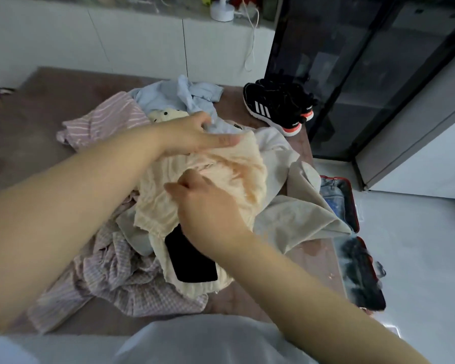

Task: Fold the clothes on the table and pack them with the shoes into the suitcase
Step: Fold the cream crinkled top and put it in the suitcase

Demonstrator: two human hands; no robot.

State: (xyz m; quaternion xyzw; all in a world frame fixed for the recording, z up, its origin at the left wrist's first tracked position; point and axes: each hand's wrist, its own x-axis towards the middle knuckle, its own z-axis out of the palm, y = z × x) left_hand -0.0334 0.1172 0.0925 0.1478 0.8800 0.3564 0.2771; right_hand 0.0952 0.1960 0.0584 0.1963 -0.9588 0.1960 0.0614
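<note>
Mauve table (37,132) against white cabinets, and it's a proper laundry heap. Far left is a pink striped top (108,119), with a pink checked one (132,285) bunched at the near edge. A pale blue shirt (168,95) and a little plush toy (166,115) sit further back.

The left hand (192,135) looks to be pinching the far edge of the cream garment (237,164), thumb flat on the cloth. The right hand (210,211) has a bunch of the same cloth in curled fingers, closer in. That cream piece sits mid-table on top of the pile, long axis running near to far and leaning a bit right. It's thin, crinkly and floppy, so I reckon it sags wherever it isn't held. Go for two corners or the hem, not the middle. The black phone-like slab (192,258) on its near end could slide off.

A beige cloth (294,214) drapes off the right side. The shoes (276,103) are at the far right corner, heels near-right, toes pointing away-left. They look stiff, so easy to lift by the heels. The suitcase (352,200) lies open on the floor, right of the table.
</note>
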